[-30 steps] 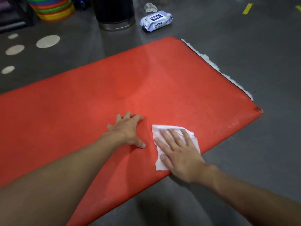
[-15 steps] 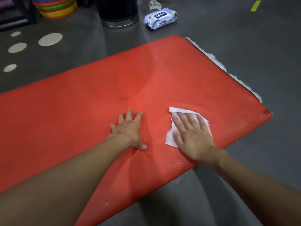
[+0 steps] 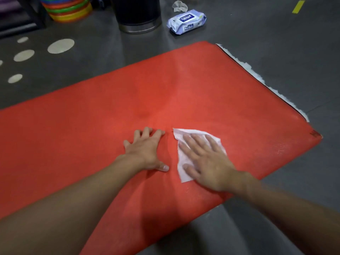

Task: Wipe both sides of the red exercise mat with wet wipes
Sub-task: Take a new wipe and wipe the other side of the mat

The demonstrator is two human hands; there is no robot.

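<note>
The red mat (image 3: 92, 144) lies flat on the grey floor (image 3: 276, 52). The right hand (image 3: 207, 162) presses a white wipe (image 3: 181, 157) onto the mat near its end, fingers (image 3: 191, 142) spread wide and flat over the cloth. Just beside it, the left hand (image 3: 145, 151) rests palm-down on the bare mat, fingers splayed, holding nothing. Beyond the mat's far edge sit a pack of wipes (image 3: 186, 22), a crumpled wipe (image 3: 179, 5) and a dark bin (image 3: 137, 13).

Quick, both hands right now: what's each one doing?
Left hand: open, empty, flat on the red mat.
Right hand: open, pressing the wet wipe flat.
</note>
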